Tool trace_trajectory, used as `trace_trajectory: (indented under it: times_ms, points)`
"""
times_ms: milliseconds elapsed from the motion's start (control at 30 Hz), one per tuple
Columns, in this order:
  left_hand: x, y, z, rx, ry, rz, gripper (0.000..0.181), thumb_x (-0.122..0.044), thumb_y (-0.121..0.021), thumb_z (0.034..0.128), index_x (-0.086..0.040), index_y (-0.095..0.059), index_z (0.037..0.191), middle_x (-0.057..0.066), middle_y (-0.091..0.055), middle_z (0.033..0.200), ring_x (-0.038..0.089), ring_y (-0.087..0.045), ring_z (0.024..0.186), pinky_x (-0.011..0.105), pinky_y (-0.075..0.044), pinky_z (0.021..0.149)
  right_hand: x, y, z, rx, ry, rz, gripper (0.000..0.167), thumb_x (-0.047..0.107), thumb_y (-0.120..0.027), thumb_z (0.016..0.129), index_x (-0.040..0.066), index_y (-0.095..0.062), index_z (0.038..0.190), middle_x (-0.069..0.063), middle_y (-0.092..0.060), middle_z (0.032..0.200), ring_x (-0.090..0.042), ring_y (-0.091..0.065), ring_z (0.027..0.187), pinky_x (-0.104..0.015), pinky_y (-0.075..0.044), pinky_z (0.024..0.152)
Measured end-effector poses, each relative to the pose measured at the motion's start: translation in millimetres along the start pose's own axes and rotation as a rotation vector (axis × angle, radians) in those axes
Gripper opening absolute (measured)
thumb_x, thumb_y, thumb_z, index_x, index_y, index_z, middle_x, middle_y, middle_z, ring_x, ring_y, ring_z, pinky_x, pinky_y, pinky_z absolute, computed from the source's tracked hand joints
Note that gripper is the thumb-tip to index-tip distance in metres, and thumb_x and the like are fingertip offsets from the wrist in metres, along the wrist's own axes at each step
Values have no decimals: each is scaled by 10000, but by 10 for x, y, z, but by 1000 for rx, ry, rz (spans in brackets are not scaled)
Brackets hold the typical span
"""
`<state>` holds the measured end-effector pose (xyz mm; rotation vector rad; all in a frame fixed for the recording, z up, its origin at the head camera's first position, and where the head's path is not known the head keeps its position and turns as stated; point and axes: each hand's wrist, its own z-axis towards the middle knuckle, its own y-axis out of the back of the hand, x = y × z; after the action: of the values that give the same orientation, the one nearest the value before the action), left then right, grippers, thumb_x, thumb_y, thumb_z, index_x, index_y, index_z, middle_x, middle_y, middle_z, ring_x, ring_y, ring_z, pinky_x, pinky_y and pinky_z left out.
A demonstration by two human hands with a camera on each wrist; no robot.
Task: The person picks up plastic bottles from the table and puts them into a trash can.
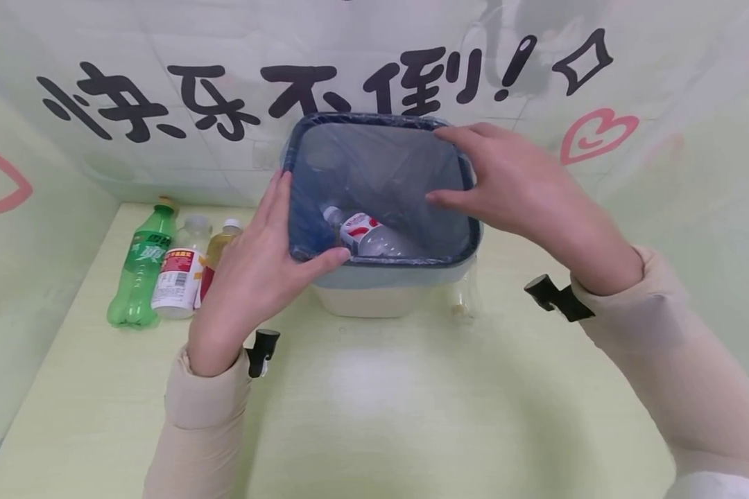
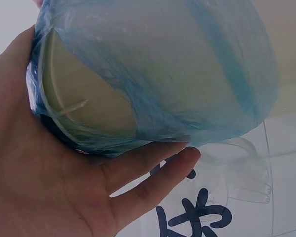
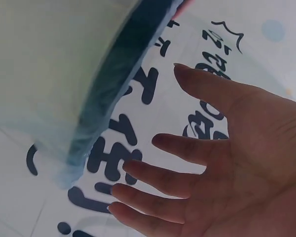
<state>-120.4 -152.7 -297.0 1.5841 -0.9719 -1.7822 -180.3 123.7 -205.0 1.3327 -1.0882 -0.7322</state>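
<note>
A trash bin (image 1: 368, 281) with a dark blue rim stands on the table, lined with a thin bluish plastic bag (image 2: 202, 64). Inside lies a clear plastic bottle (image 1: 374, 235) with a white cap and a red-and-white label. My left hand (image 1: 256, 256) rests against the bin's left side, its thumb at the front rim. In the left wrist view its fingers reach straight along the bagged wall. Over the bin's right edge hovers my right hand (image 1: 512, 173), fingers spread. The right wrist view shows that hand apart from the rim, with nothing in it.
At the left of the table (image 1: 362, 416) are a green bottle (image 1: 140, 270), a bottle with a white-and-red label (image 1: 177, 274) and a yellowish bottle (image 1: 221, 242), partly behind my left hand. Another clear bottle (image 1: 464, 294) shows beside the bin's right side. A printed sheet (image 1: 225, 41) hangs behind.
</note>
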Motion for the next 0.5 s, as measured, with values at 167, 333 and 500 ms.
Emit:
trace_trajectory:
  times_ms: [167, 333, 500]
  points:
    - [8, 6, -15, -12, -5, -2, 1173, -749, -611, 804, -159, 9, 1605, -40, 42, 1661, 447, -360, 1393, 626, -452, 919, -170, 13, -68, 6, -52, 15, 800, 516, -662, 908, 215, -326, 1569, -131, -357, 1570, -361, -360, 1414, -585, -336, 1082]
    - [1, 7, -21, -16, -11, -2, 1178, -769, -594, 798, -155, 4, 1605, -24, 31, 1663, 465, -378, 1374, 618, -466, 890, -338, 24, -148, 15, -108, 29, 789, 550, -633, 917, 209, -337, 1565, -134, -347, 1577, -384, -344, 1418, -617, -304, 1085]
    - [-4, 3, -18, -17, -12, -2, 1171, -752, -604, 808, -153, 9, 1605, -32, 33, 1661, 456, -348, 1397, 635, -424, 960, -444, 18, -197, 23, -128, 60, 754, 528, -610, 939, 195, -345, 1561, -155, -350, 1571, -380, -322, 1430, -609, -279, 1103]
